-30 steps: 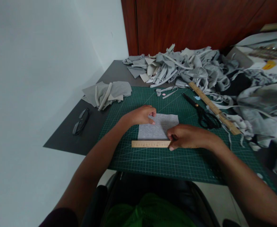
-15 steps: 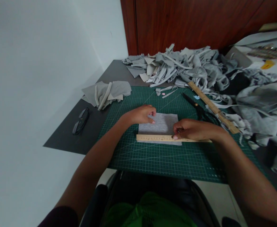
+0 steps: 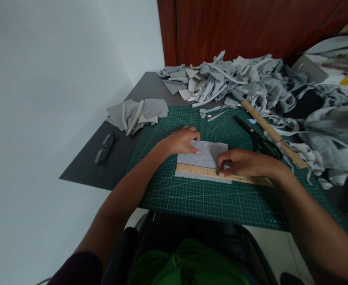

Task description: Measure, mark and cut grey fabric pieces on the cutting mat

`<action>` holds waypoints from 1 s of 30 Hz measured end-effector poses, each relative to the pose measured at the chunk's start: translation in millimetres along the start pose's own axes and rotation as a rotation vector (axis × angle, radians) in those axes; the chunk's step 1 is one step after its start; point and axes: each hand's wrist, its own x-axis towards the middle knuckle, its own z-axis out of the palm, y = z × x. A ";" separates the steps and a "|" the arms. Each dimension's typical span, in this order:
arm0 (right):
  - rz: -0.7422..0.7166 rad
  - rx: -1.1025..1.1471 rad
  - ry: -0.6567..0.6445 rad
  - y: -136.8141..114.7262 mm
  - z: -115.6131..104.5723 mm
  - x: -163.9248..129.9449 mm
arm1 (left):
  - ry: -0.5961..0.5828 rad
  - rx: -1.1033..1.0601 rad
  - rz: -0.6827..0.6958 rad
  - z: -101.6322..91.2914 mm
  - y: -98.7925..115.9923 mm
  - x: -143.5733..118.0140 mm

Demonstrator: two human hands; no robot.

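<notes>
Dark grey bench (image 3: pixel 81 168) stands against a white wall, with a green cutting mat (image 3: pixel 209 198) laid across its near part. On the mat lies a flat grey cloth square (image 3: pixel 211 152), and a wooden ruler (image 3: pixel 197 171) rests across its near edge, running on to the right beyond the cloth. The left hand (image 3: pixel 181 141) lies on the far left corner of the cloth, its fingers (image 3: pixel 195 149) curled loosely and pressed down on the fabric. The right hand (image 3: pixel 243 163) sits over the right part of the ruler, fingers close together, their tips bearing on the ruler where it crosses the cloth's right side; it pinches nothing that can be seen. Black scissors (image 3: pixel 255 136) lie on the mat just beyond the right hand, beside a longer wooden ruler (image 3: pixel 273 133). A heap of grey fabric scraps (image 3: pixel 233 81) fills the far side. Folded grey cloth (image 3: pixel 138 113) and a pair of glasses (image 3: pixel 105 148) lie off the mat to the left.
</notes>
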 end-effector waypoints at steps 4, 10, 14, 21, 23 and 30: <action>-0.016 -0.031 0.100 -12.9 6.9 2.6 | -0.046 -0.014 -0.023 -1.3 -2.4 -0.7; -0.059 -0.090 0.086 -24.3 11.5 5.7 | -0.045 -0.050 -0.057 -1.2 -3.8 0.0; -0.073 -0.056 0.047 -26.0 11.7 5.1 | -0.046 -0.086 -0.034 -0.9 -3.9 0.4; -0.063 0.004 0.017 -28.2 16.3 5.8 | -0.050 -0.114 -0.031 -0.7 -4.8 0.1; -0.059 0.010 0.023 -28.6 16.8 6.0 | -0.057 -0.117 -0.037 -0.8 -5.4 0.5; -0.060 -0.013 0.011 -31.5 17.0 5.0 | -0.070 -0.150 -0.037 -3.3 -6.2 -0.5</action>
